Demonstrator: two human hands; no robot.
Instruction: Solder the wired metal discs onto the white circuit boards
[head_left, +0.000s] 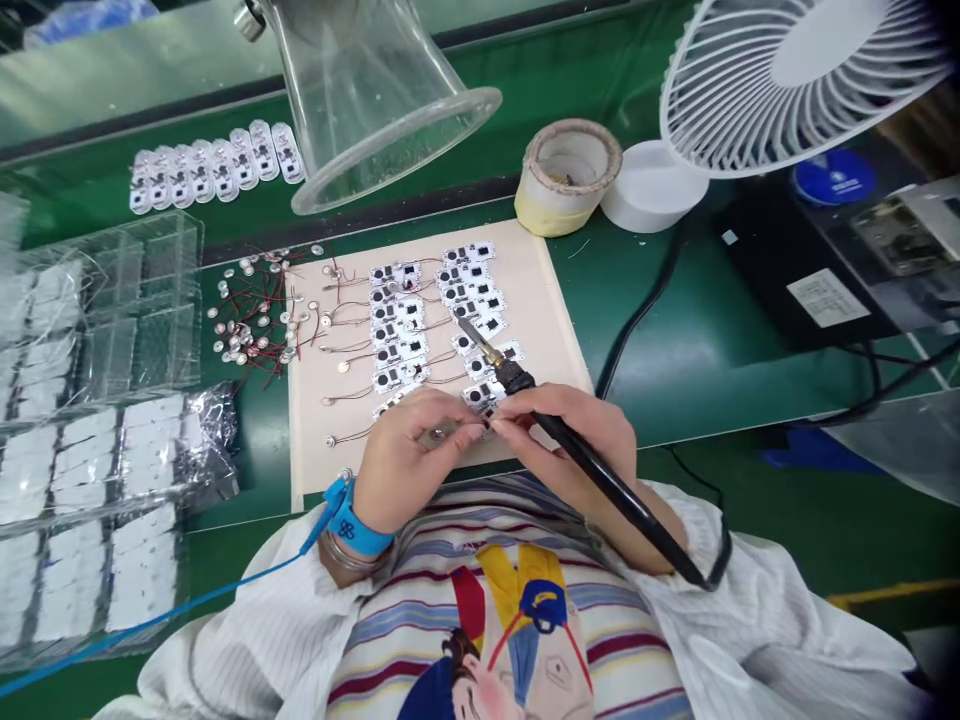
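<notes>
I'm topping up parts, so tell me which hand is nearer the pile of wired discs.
Left. The left hand is below and right of the pile of wired discs in the picture; the right hand, holding the soldering iron, is farther right.

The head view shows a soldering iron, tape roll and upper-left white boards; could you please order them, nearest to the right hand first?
1. Soldering iron: in the right hand.
2. Tape roll: ahead of it.
3. Upper-left white boards: far to its left.
</notes>
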